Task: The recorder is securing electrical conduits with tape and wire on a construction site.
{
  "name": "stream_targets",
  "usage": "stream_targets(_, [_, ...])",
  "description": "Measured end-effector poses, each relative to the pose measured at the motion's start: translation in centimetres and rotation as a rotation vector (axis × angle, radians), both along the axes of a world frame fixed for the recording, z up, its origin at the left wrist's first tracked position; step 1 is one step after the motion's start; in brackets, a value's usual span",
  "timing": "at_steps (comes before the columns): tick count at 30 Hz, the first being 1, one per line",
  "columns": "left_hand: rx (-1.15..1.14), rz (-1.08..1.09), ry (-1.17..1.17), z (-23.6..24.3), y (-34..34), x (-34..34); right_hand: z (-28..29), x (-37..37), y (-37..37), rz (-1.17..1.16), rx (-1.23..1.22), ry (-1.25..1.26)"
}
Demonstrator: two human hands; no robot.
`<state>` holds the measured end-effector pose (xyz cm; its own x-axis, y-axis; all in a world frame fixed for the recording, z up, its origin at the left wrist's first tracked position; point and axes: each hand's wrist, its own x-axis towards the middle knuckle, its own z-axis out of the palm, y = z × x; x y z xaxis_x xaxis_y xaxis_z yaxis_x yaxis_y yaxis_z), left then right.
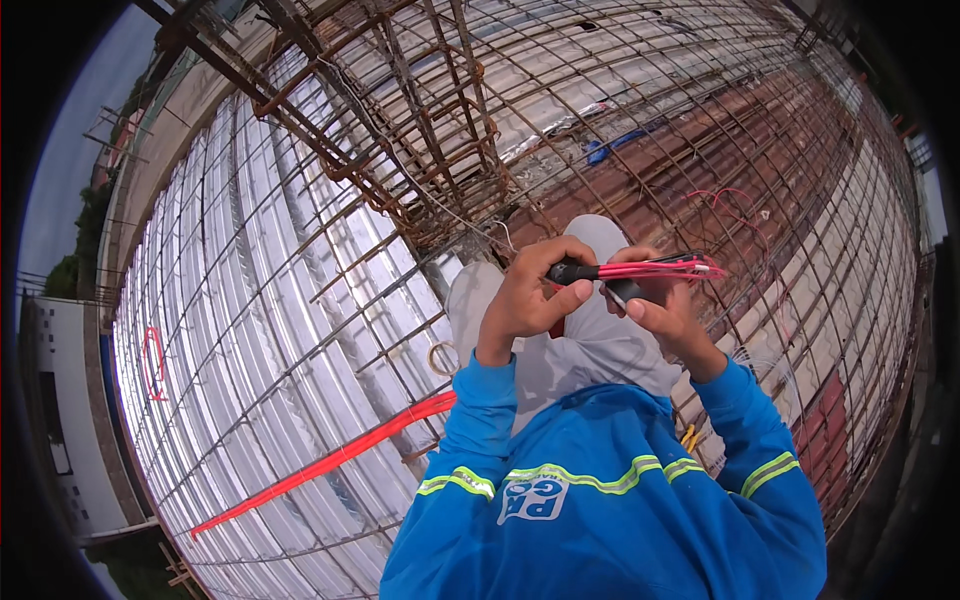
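Note:
Above my knees, a bundle of red wires [660, 269] with some black ones among them is held up in front of me. Black tape [572, 272] wraps its left end, which is pinched between the thumb and fingers of my left hand [522, 298]. My right hand [672, 318] is closed around a dark object that looks like a roll of black tape [626, 292], just beneath the wires. The loose wire ends stick out past the right fingers. Part of the roll is hidden by that hand.
A rusty rebar grid [340, 290] spreads over shiny metal decking [260, 330]. Upright rebar columns [430, 130] rise ahead. A long red conduit [330, 462] lies at left, and a red wire loop [153, 362] farther left. Blue material [605, 150] lies ahead, brown decking [740, 150] to the right.

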<state>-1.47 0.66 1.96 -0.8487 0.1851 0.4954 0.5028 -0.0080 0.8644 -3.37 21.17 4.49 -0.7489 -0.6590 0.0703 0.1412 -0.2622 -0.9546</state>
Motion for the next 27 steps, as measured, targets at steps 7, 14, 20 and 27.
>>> stream_targets(7, [0.134, 0.207, -0.134, -0.3, 1.6, 0.2, 1.4, 3.7, -0.1, -0.378, 0.351, 0.588])
stream_targets(14, [0.166, 0.290, 0.176, -1.1, 4.6, -0.8, 7.2, -1.1, -1.8, -0.273, 0.597, 1.063])
stream_targets(20, [0.451, 0.687, -0.187, -0.2, 4.3, 0.4, 6.8, -2.1, -2.8, -0.620, 0.469, 1.380])
stream_targets(27, [0.330, 0.724, -0.241, 0.6, 3.7, -0.2, -0.4, 2.3, -1.8, -0.520, 0.452, 1.158])
